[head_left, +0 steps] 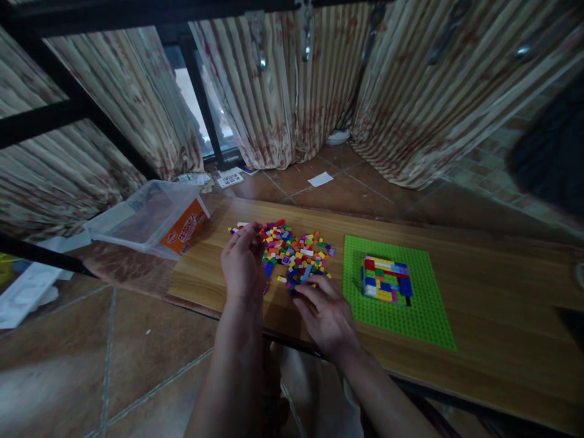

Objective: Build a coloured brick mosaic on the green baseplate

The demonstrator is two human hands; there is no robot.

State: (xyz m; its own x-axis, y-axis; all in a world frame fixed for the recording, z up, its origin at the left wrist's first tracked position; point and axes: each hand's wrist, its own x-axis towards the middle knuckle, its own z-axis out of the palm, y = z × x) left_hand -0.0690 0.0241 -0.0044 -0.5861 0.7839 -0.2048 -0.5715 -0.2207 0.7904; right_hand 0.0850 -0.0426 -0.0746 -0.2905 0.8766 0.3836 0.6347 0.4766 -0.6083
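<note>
A heap of small colourful toy bricks [296, 243] lies on the wooden tabletop. At its left side is my left hand [241, 261], raised, its fingers curled together; whatever they may hold is hidden. My right hand [331, 313] reaches to the heap's front edge, thumb and fingers apart, fingertips close to or touching the bricks there. To the right of it a green baseplate [387, 328] lies flat. On that baseplate stands a low, roughly square block of multicoloured bricks [385, 280], with neither hand touching it.
A clear plastic bin [146, 213] with an orange label stands at the table's left end. The wooden table [493, 304] extends right. Behind are striped curtains [292, 91] and papers [320, 179] on the tiled floor. White packaging [27, 289] lies at far left.
</note>
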